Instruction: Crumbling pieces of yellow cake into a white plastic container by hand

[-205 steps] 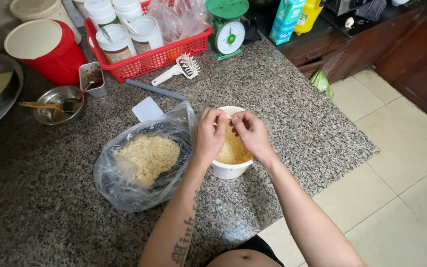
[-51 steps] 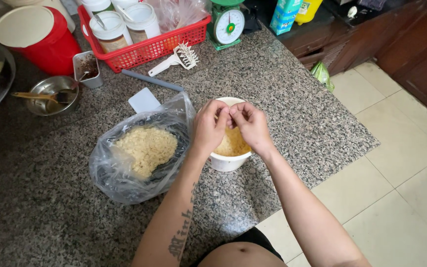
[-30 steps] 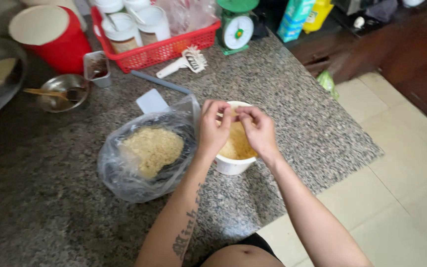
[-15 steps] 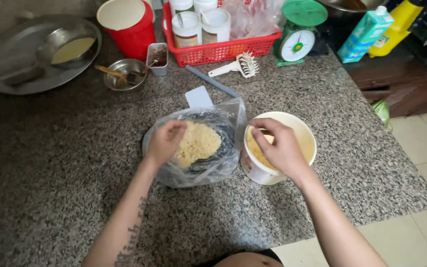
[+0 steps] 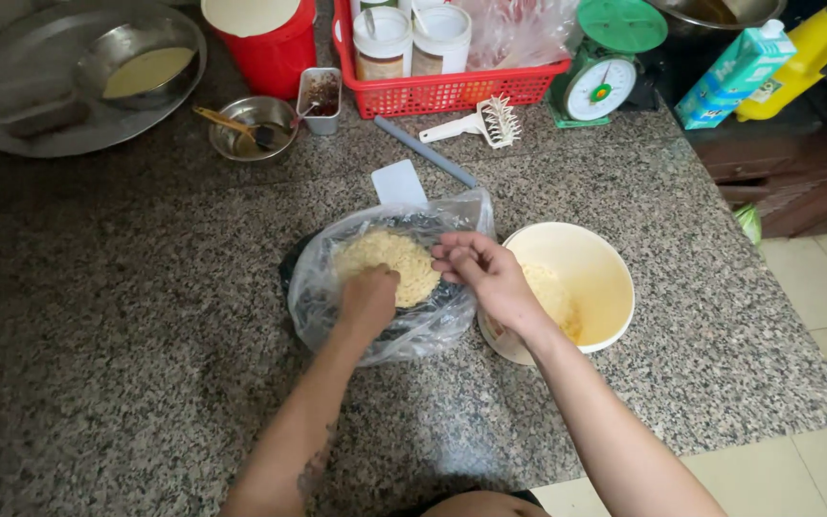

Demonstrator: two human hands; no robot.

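Observation:
A clear plastic bag point(image 5: 323, 287) lies open on the granite counter with a heap of pale yellow crumbly dough point(image 5: 404, 257) inside it. My left hand point(image 5: 368, 298) is inside the bag, fingers curled into the near edge of the heap. My right hand point(image 5: 483, 275) hovers at the bag's right rim, fingers loosely bent, between the bag and a cream round bowl point(image 5: 605, 278). The bowl holds more of the same yellow crumbs point(image 5: 552, 295).
Behind the bag lie a white scraper point(image 5: 400, 182), a grey rod point(image 5: 425, 151) and a white spiked roller point(image 5: 485, 122). Farther back stand a red basket of jars point(image 5: 447, 91), a green kitchen scale point(image 5: 605, 67), a red bucket point(image 5: 265, 43), small bowls and a metal tray point(image 5: 11, 134). The counter edge drops to tiled floor at right.
Both hands left the cream bowl, where they worked the crumbs together. The left went into the bag, and the right has now followed to the bag's rim. The view shifted left.

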